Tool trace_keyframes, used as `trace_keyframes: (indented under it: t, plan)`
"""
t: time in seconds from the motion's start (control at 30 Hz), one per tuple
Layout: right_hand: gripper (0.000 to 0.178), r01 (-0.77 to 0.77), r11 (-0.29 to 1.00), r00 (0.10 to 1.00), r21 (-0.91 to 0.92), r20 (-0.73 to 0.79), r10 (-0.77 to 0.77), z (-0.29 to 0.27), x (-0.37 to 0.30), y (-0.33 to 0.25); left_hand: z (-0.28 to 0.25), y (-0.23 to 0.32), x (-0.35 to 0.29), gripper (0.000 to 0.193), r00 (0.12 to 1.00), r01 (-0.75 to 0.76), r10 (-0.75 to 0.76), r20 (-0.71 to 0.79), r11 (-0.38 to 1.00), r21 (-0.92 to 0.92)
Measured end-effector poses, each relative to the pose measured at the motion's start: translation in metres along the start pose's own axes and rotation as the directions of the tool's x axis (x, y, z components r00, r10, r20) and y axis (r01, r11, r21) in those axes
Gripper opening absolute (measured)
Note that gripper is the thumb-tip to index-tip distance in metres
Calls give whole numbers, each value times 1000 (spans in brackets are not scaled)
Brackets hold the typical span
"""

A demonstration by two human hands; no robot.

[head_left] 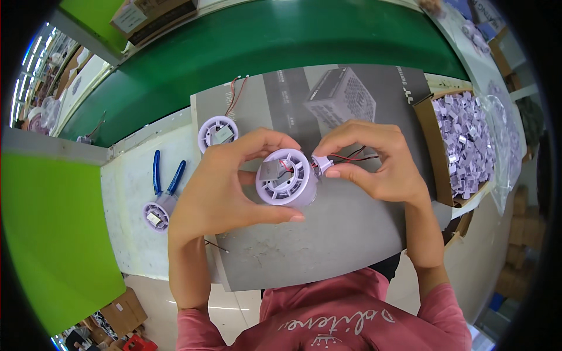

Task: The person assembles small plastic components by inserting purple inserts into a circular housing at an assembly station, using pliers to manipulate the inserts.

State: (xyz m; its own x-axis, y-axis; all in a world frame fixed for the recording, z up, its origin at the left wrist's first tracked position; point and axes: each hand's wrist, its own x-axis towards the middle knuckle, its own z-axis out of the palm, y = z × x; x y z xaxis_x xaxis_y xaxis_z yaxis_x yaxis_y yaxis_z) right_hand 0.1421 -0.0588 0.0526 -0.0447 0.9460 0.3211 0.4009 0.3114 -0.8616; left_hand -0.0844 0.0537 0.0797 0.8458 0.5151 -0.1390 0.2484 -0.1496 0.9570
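My left hand [225, 181] curls around a round lilac plastic housing [304, 177] with a spoked face, a grey metal block and thin wires inside. Between thumb and forefinger, my right hand [377, 161] pinches a small lilac plastic piece [322, 164] at the housing's right side. Red and black wires [354, 157] run from that piece under my right fingers. Just beyond my left hand stands a similar lilac housing [218, 131] with red wires trailing away from it. Another such housing [157, 216] lies to the left, next to blue-handled pliers [157, 172].
A grey printed cardboard sheet [328, 240] covers the work surface. On the right, an open cardboard box [436, 152] holds many small lilac pieces, with clear plastic film [503, 152] beside it. A green conveyor belt [293, 35] runs across the back. A bright green panel [52, 234] stands at left.
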Motion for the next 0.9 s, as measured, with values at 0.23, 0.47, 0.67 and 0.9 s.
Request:
trace_keyframes:
  t: [0.23,0.47,0.67,0.9]
  plan:
    - [25,43,978,998,206,-62,-30,3,-3,2,-3,0,0,77,998,-28,33,49,994,-104]
    - [24,145,987,981,74,-137,-134,0,-2,-2,3,2,1,69,984,-176,175,-21,980,-95]
    - [27,159,987,977,-15,-139,-160,3,-2,-7,1,1,4,68,980,-200,198,-21,975,-96]
    - [30,257,962,940,-94,-206,-271,9,-2,-3,6,-3,6,68,971,-235,226,-81,964,-123]
